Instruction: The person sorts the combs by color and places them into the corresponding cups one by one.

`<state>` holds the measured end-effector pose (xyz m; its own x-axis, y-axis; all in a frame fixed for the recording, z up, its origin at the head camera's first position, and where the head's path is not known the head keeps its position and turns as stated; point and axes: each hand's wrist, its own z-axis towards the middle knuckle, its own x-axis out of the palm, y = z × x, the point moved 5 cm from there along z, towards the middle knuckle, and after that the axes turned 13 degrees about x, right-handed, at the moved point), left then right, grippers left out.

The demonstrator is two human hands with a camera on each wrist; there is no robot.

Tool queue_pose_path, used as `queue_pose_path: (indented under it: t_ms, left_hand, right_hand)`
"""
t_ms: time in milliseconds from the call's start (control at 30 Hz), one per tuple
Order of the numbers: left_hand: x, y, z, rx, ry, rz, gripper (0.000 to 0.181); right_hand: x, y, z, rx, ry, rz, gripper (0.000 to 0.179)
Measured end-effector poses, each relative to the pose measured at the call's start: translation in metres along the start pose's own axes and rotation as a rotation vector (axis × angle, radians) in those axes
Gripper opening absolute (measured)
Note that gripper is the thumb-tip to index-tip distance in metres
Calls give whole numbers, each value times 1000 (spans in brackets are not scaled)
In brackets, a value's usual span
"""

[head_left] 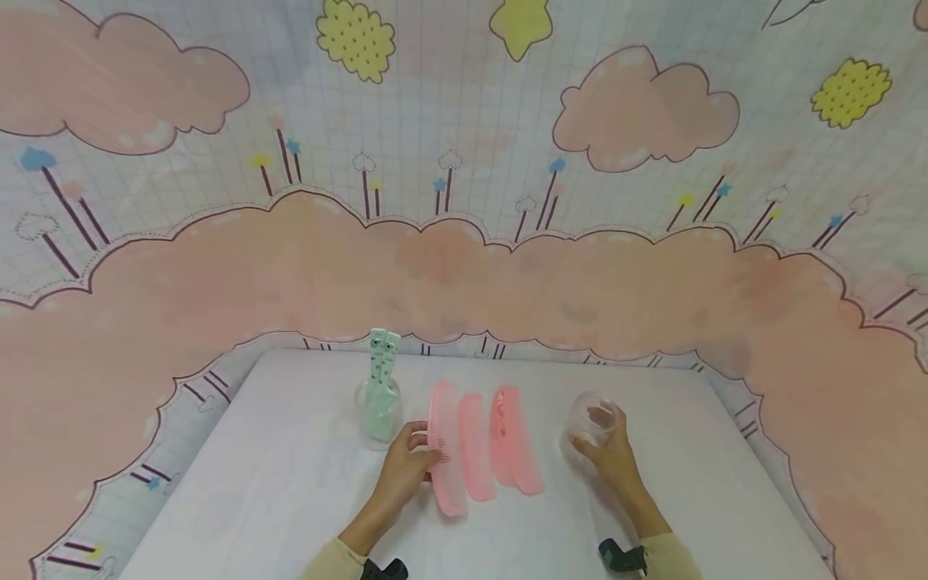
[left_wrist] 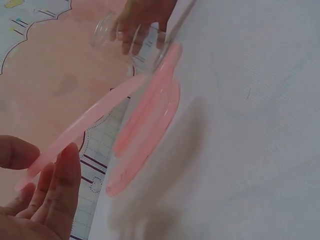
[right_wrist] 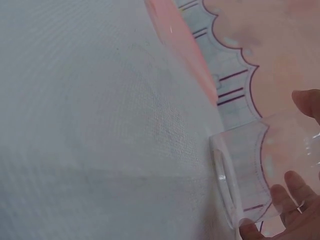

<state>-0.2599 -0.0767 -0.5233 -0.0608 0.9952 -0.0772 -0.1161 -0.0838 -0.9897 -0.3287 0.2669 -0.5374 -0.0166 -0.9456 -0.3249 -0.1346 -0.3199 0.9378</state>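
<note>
My left hand (head_left: 408,461) pinches a pink comb (head_left: 447,475) between thumb and fingers; in the left wrist view this comb (left_wrist: 95,112) is raised at a slant above the table. To its right lie more pink combs (head_left: 476,451), two of them overlapping (head_left: 524,451). My right hand (head_left: 615,451) grips a clear, see-through cup (head_left: 589,405) by its side. In the right wrist view, thumb and fingers are on opposite sides of the cup (right_wrist: 245,160), and its rounded end is close to the white surface.
Behind my left hand stands another clear cup (head_left: 362,415) with green patterned comb-like pieces (head_left: 380,395) upright in it, their lower ends seen through the wall. The white table (head_left: 275,483) ends at a wall cloth (head_left: 464,274) printed with clouds.
</note>
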Motion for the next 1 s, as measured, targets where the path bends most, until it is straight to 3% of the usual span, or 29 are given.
queue_pose_path:
  t_ms: [133,400,733,1000]
  left_hand:
    - [4,-5,-5,15,-13,4,50]
    - [27,-25,-7,76,-8,-51,52]
    - [41,-52,4,131,9,5,46]
    - [53,-72,8,204,47,-26,40]
  right_hand:
    - [-2,-3,-3,-8,7,-8,92]
    - [-7,-3,-7,-31,33,21,90]
    - [-6,3,-8,-44,17,12,89]
    - [-6,0,-18,-51,14,-6,90]
